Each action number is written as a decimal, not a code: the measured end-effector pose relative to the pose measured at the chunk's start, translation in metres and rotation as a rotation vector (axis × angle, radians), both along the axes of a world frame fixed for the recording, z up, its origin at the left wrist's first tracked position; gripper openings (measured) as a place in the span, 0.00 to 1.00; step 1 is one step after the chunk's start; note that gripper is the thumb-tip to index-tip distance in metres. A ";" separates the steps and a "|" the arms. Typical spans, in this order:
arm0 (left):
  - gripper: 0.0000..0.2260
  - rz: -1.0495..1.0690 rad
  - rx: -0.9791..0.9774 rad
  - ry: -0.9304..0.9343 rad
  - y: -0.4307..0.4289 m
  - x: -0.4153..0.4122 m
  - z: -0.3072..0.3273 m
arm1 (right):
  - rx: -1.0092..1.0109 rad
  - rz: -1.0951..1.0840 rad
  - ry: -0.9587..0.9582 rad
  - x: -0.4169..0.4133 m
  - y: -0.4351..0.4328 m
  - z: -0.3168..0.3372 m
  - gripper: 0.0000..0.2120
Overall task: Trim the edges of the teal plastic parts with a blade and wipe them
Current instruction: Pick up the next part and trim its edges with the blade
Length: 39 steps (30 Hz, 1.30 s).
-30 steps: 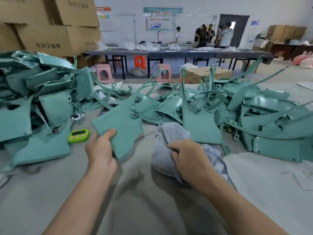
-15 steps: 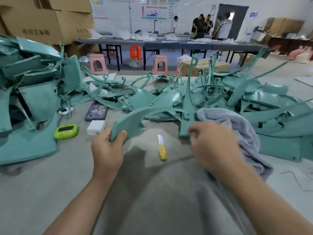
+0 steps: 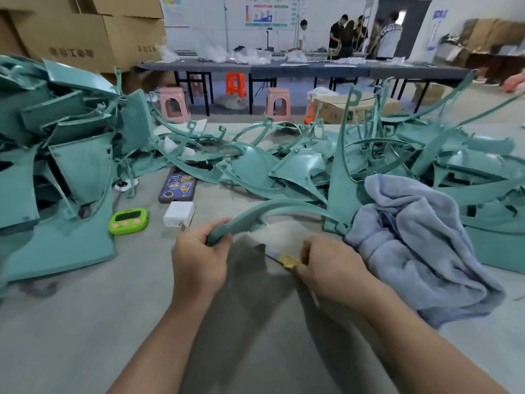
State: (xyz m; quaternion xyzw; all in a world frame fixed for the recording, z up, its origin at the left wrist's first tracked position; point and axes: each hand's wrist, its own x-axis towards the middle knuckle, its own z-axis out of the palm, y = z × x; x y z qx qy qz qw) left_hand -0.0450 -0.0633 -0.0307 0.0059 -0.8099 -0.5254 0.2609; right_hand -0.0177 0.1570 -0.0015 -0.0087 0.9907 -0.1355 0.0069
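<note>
Fingers of right hand now pinch the blade, towel dropped.

Open table lies left of the left hand and nearer; towel flanks the right hand; parts pile beyond.

Towel right of blade

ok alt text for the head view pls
A person's left hand grips one end of a curved teal part while the right hand pinches a yellow-handled blade at a grey table, beside a blue towel.
</note>
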 end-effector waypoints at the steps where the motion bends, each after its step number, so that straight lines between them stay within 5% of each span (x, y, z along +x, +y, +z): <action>1: 0.13 0.005 -0.014 0.000 -0.001 -0.001 0.001 | -0.029 0.015 -0.059 -0.004 0.002 0.007 0.08; 6: 0.18 -0.047 -0.203 -0.021 -0.007 0.003 -0.005 | -0.113 0.062 -0.106 -0.006 0.003 0.016 0.07; 14: 0.17 -0.075 -0.228 -0.039 -0.010 0.001 -0.004 | -0.276 0.134 0.023 0.006 0.012 0.013 0.13; 20: 0.22 -0.092 -0.306 0.040 -0.006 0.001 0.010 | -0.890 -0.013 0.337 0.010 0.019 0.023 0.16; 23: 0.25 -0.067 -0.362 0.074 -0.007 0.007 0.010 | -1.045 0.065 0.331 0.016 0.002 0.021 0.13; 31: 0.33 -0.034 -0.386 -0.016 -0.004 0.005 0.002 | -0.702 0.150 0.357 0.028 -0.017 0.007 0.05; 35: 0.29 -0.016 -0.388 -0.017 -0.004 0.007 -0.001 | -0.492 -0.155 0.541 0.012 0.003 0.008 0.05; 39: 0.28 -0.040 -0.399 0.000 -0.005 0.004 -0.001 | -0.530 -0.321 0.639 0.003 0.018 0.012 0.09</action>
